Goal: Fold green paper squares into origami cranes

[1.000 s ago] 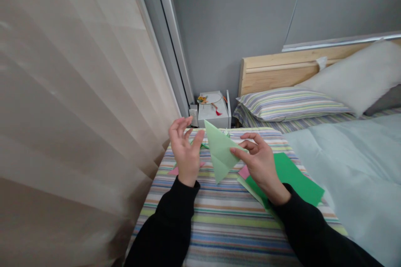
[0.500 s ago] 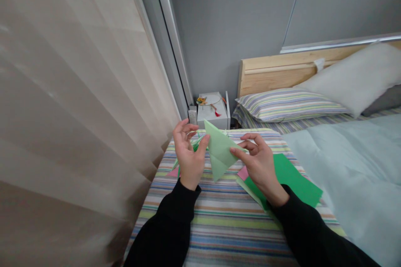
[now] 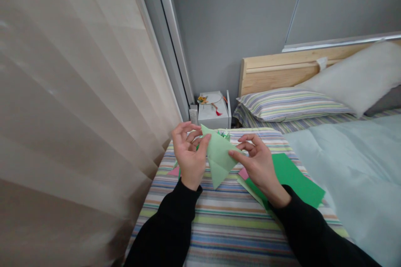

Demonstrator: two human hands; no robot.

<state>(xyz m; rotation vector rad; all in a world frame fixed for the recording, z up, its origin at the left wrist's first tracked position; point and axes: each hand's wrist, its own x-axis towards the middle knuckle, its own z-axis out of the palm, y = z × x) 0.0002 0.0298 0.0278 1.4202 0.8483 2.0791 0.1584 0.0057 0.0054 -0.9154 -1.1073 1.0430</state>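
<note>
Light-green paper triangle (image 3: 222, 157): is hanging between my hands above the striped cloth (image 3: 232, 225), one point aiming at six o'clock.
Left hand (image 3: 191, 156): at its nine o'clock, I am pinching the upper-left edge, thumb in front, fingers curling loosely.
Right hand (image 3: 261, 167): at three o'clock, I am pinching the right corner, thumb in front, remaining fingers bending half-open.
Dark-green paper sheet (image 3: 296, 180): is lying at four o'clock.
White bedside cabinet (image 3: 213, 122): is standing at twelve o'clock.
Striped pillow (image 3: 294, 104): is resting at two o'clock.
</note>
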